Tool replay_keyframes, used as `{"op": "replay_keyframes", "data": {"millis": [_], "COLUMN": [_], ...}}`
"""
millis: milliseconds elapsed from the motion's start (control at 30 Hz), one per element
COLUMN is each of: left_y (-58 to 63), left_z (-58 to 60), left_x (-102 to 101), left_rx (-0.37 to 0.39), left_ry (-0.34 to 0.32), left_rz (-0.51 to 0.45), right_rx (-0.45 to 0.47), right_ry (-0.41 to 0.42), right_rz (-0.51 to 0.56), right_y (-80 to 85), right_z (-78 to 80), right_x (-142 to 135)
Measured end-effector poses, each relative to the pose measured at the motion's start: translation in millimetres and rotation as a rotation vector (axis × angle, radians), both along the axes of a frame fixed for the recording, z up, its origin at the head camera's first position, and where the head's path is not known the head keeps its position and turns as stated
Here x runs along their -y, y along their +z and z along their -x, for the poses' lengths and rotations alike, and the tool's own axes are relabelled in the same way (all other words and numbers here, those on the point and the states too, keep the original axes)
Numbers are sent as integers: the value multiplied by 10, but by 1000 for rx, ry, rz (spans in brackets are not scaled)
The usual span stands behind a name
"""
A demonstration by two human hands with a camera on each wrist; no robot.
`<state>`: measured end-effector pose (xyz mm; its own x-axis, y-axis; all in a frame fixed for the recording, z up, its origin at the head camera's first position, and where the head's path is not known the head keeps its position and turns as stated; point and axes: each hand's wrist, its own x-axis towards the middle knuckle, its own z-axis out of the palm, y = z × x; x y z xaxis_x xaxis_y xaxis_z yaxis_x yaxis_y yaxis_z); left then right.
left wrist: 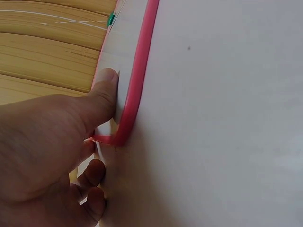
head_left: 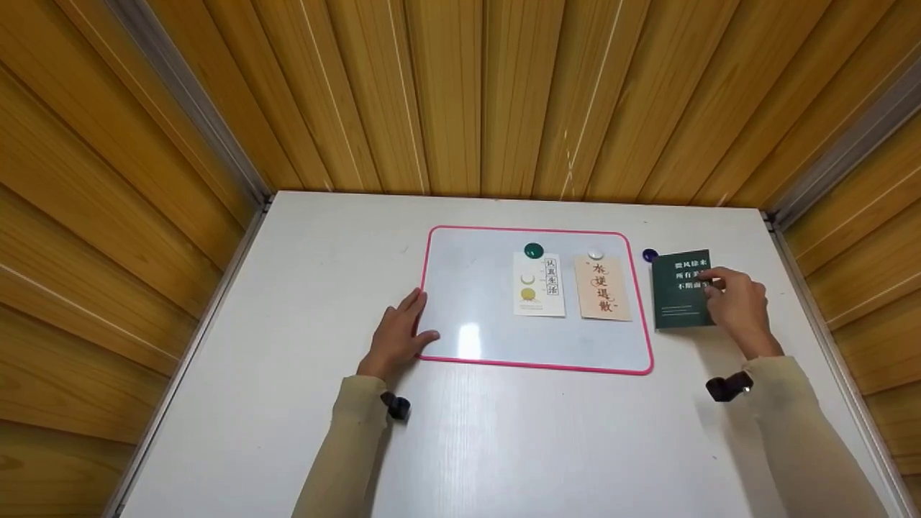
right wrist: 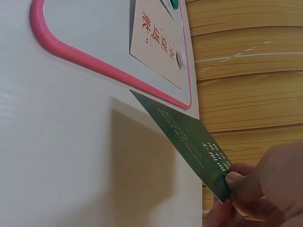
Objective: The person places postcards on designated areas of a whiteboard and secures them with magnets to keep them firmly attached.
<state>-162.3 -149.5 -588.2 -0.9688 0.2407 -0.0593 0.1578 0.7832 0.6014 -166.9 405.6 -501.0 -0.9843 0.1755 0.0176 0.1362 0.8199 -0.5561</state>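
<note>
A small whiteboard [head_left: 468, 288] with a pink frame lies flat on the table. My left hand [head_left: 397, 331] holds its lower left corner, the thumb [left wrist: 105, 90] over the face and the other fingers along the side edge. Off the board's right side, my right hand [head_left: 741, 306] pinches a dark green card [head_left: 676, 291] with white writing by its right edge. The card is tilted above the table and casts a shadow in the right wrist view. Partly hidden behind its upper left corner is a purple magnet [head_left: 650, 255].
On the board, a white card [head_left: 538, 298] has a green magnet [head_left: 533, 250] at its top. Beside it, a peach card [head_left: 601, 288] has a white magnet [head_left: 596, 253]. The white table [head_left: 504, 439] meets wood-look panels [head_left: 453, 93] at the back and sides.
</note>
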Motion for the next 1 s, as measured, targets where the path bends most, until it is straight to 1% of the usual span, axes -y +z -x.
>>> {"op": "replay_keyframes", "data": {"millis": [267,500,667,1000], "left_y": [-2,-11,-10,0], "left_z": [-9,-2,-1,-6], "left_x": [9,10,8,-1], "left_rx": [-20,-24,-17,-15], "left_ry": [-3,-8,-8,-3], "left_rz": [-11,4,9,5], "right_rx": [6,-36,-37,15], "right_ry": [3,25,33,30], "right_rz": [5,-19,-4,25], "right_y": [16,35,37,66], "right_z": [39,83,118,227], "right_x": [48,164,239,441]}}
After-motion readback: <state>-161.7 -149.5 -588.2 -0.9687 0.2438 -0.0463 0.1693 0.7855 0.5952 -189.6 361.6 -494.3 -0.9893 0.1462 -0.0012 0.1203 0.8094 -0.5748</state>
